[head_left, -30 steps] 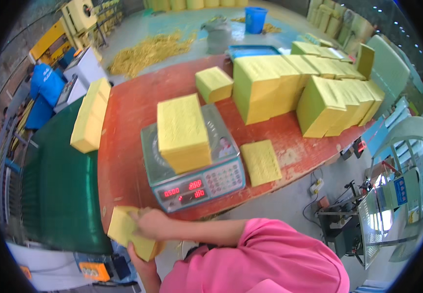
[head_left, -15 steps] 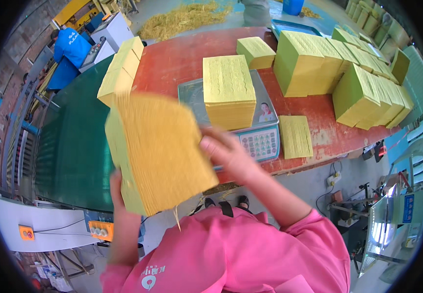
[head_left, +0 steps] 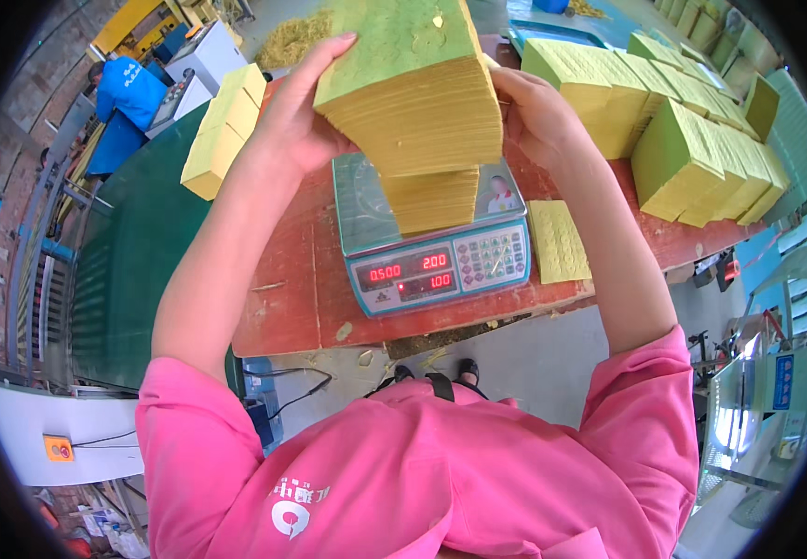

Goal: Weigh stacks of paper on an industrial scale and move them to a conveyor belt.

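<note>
A thick stack of yellow paper sheets (head_left: pixel 413 112) is gripped between my two hands, upright over the scale. My left hand (head_left: pixel 305 107) presses its left side, and my right hand (head_left: pixel 535 110) holds its right side. Directly below is a second paper stack (head_left: pixel 429 200) on the digital scale (head_left: pixel 359 247); whether the two stacks touch, I cannot tell. Red digits glow on the scale's display. To the right of the scale, a thin yellow paper piece (head_left: pixel 557 242) lies flat on the red table (head_left: pixel 282 303).
Several more paper stacks (head_left: pixel 664 149) stand on the right of the table. Left of it, a row of stacks (head_left: pixel 226 130) borders a green surface (head_left: pixel 133 279). At the far left, a person in blue (head_left: pixel 130 91) bends beside a machine (head_left: pixel 189 70).
Both hands have swung the held stack from the left, beside the scale, to above it. The stack has turned from tilted to upright, and the scale's display now shows.
</note>
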`<state>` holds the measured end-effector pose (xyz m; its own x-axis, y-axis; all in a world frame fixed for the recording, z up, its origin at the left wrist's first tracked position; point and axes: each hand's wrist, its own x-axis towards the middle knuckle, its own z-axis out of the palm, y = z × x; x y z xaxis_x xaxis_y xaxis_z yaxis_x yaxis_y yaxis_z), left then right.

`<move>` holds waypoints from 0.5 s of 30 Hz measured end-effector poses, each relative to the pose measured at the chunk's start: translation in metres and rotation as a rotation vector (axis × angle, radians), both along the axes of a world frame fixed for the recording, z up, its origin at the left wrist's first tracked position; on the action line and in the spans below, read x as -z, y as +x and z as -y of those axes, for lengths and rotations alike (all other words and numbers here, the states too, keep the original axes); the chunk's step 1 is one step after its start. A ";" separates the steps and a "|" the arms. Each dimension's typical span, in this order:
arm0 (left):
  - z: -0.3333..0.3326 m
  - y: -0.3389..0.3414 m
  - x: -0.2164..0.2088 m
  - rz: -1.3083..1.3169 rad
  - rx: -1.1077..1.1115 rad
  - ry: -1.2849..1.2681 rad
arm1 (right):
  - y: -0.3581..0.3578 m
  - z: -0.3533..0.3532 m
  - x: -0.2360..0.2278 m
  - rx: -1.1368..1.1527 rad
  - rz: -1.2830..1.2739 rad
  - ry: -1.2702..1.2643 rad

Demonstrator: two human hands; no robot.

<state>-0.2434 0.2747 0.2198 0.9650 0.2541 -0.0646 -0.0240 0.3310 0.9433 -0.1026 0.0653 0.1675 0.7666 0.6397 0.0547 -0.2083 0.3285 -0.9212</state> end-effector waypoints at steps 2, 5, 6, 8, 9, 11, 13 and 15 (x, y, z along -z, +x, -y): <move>0.000 0.016 0.006 -0.067 0.007 0.061 | 0.016 -0.005 0.013 -0.016 0.011 -0.156; -0.003 0.020 0.013 -0.138 0.075 -0.019 | 0.025 -0.013 0.027 -0.022 -0.026 -0.223; -0.003 0.019 0.016 -0.145 0.070 -0.023 | 0.025 -0.014 0.031 -0.028 -0.032 -0.226; -0.004 0.019 0.020 -0.144 0.090 0.009 | 0.028 -0.015 0.037 -0.030 -0.025 -0.232; -0.005 0.019 0.022 -0.150 0.086 0.005 | 0.027 -0.014 0.038 -0.034 -0.031 -0.235; -0.005 0.020 0.025 -0.166 0.085 0.058 | 0.024 -0.010 0.038 -0.045 0.024 -0.285; -0.004 0.019 0.026 -0.187 0.065 0.077 | 0.025 -0.015 0.042 -0.043 0.023 -0.295; -0.005 0.019 0.027 -0.204 0.046 0.108 | 0.025 -0.017 0.043 -0.039 0.026 -0.295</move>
<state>-0.2243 0.2800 0.1923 0.9454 0.2262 -0.2348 0.1840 0.2244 0.9570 -0.0780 0.0822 0.1242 0.7417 0.6602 -0.1184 -0.1906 0.0382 -0.9809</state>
